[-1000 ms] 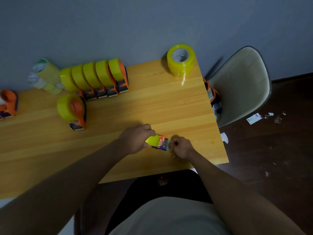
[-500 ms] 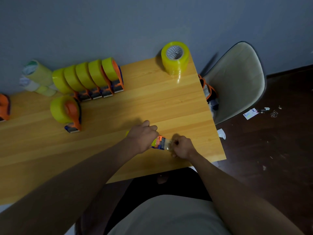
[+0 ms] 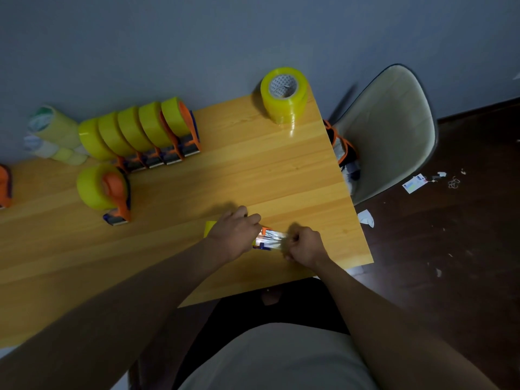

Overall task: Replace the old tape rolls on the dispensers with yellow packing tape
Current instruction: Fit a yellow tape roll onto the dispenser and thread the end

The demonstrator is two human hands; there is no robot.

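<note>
**Threading tape on the dispenser at the table edge**

Closest to the camera, both forearms reach in from about 6 o'clock over a pale shirt and dark lap. The left hand (image 3: 235, 235) sits curled over the top of the dispenser being loaded (image 3: 263, 240), covering most of it, so only an orange and blue bit of the front end pokes out at its 3 o'clock side, plus a sliver of the yellow roll (image 3: 209, 228) showing at 9 o'clock of the hand. The right hand (image 3: 304, 246) is closed tight, fingers pinching the free end of a shiny tape strip (image 3: 274, 238) stretched between the two hands. All this happens near the front right corner of the wooden table (image 3: 253, 170).

Further out, at roughly 10 o'clock from the hands, one loaded dispenser (image 3: 105, 190) stands alone with a fat yellow roll and orange frame. Behind it, toward 11 o'clock, a row of loaded dispensers (image 3: 140, 133) stands packed side by side, all with yellow rolls. To the left of the row a pile of paler rolls (image 3: 52, 136) rests against the wall, a bit blurry. At the far left edge, 9 o'clock, part of another orange dispenser (image 3: 4, 187) peeks in.

At 12 o'clock, on the far right corner, a spare yellow tape roll (image 3: 284, 94) stands on end. Past the table at 2 o'clock there's a cream chair (image 3: 394, 130) with some orange dispensers (image 3: 343, 150) on its seat, and paper scraps (image 3: 415, 183) lie on the dark floor
</note>
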